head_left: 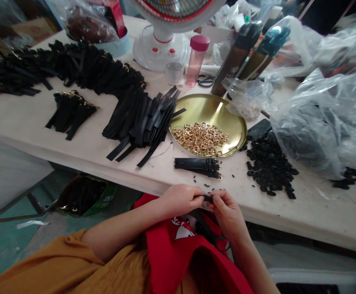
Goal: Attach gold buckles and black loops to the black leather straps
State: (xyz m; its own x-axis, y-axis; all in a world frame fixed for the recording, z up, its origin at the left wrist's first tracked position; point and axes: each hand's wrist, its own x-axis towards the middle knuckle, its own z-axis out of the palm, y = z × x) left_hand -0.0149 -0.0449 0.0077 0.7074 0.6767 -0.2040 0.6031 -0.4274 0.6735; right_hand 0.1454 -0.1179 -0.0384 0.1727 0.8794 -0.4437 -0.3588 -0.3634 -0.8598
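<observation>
Just over the table's front edge, my left hand (180, 201) and my right hand (228, 213) pinch a short black strap (207, 198) between them. Fingers cover both of its ends. A small stack of finished-looking black straps with gold hardware (196, 166) lies right in front of my hands. Behind it, a round gold tray (226, 108) carries a heap of small gold clasps (200, 139). To the right is a pile of small black loops (271, 163). Loose flat black strips (144, 118) lie to the left of the tray.
A long heap of black straps (82, 65) and a smaller bunch (70, 112) occupy the left side. A fan (162, 49), a pink bottle (196, 61) and two dark bottles (237, 57) stand behind. Plastic bags (327, 122) crowd the right. A green bin (102, 198) sits below.
</observation>
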